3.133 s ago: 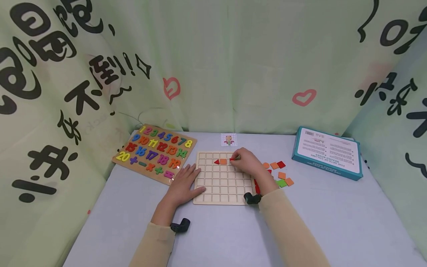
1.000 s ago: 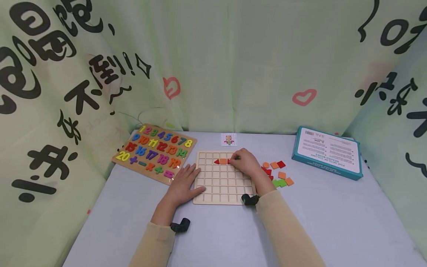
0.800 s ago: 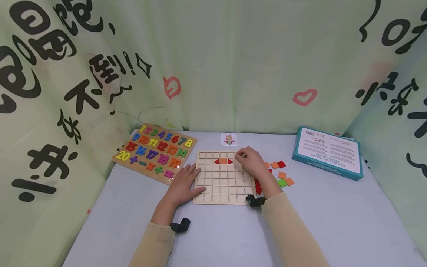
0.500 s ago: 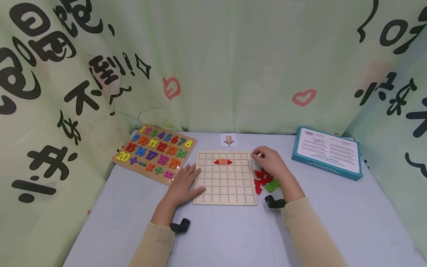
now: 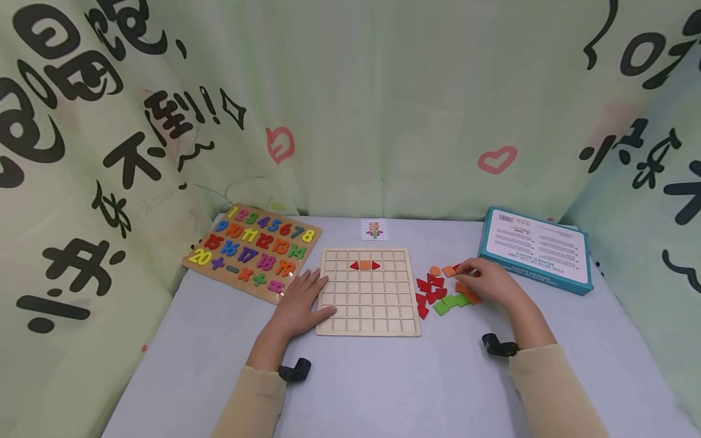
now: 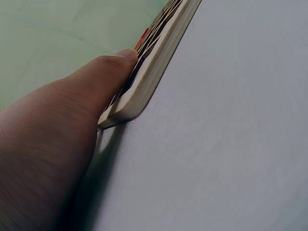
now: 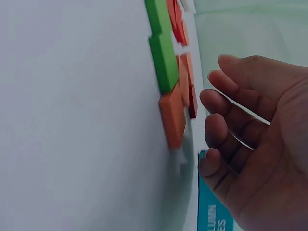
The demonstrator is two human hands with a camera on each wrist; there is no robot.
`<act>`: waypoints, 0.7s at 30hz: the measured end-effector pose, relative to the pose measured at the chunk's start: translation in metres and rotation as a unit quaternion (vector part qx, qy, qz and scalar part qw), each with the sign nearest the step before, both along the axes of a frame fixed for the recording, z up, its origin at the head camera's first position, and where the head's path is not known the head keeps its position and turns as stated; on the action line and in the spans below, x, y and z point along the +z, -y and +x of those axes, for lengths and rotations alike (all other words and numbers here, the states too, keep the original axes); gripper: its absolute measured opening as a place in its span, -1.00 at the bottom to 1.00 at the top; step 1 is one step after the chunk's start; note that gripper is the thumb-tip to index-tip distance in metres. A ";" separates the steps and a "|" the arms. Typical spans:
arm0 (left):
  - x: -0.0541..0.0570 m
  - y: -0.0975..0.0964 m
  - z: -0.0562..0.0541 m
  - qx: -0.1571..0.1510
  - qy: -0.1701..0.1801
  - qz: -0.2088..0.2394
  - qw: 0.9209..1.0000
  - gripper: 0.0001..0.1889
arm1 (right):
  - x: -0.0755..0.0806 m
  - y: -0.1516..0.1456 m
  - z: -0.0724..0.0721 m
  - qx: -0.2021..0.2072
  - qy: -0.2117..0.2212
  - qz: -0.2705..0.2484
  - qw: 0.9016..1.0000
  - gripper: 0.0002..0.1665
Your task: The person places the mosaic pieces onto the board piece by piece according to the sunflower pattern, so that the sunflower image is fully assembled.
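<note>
Loose tiles (image 5: pixel 440 293) lie right of the grid (image 5: pixel 367 300).

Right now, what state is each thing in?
Left grip: fingers straight, thumb on grid board
Right grip: loosely curled, nothing visibly held
Grid board: flat, three pieces placed
Loose pieces: clustered, some touching
Number board: lying numbers up
Card: picture up
Teal box: lying label up

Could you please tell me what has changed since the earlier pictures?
The right hand let go of a red triangle, now beside the orange square on the grid board, and moved right to the loose pieces. The left hand stayed at the grid board's left edge.
</note>
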State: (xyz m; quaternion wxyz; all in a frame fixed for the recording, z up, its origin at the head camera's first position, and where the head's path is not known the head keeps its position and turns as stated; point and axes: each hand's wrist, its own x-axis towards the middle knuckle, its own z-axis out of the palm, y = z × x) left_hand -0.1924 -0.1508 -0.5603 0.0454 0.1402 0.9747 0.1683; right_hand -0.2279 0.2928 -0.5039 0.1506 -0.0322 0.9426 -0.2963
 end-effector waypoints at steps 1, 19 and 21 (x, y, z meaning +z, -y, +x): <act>0.000 0.000 0.000 0.000 -0.001 -0.001 1.000 -0.11 | -0.001 -0.003 0.002 0.002 -0.002 0.001 1.000 -0.52; -0.003 0.000 0.000 -0.001 -0.004 -0.001 1.000 -0.11 | -0.017 -0.014 0.003 0.012 -0.004 0.000 1.000 -0.49; -0.004 0.000 -0.001 0.000 -0.003 -0.003 1.000 -0.10 | -0.018 -0.014 0.002 0.007 -0.004 0.002 1.000 -0.48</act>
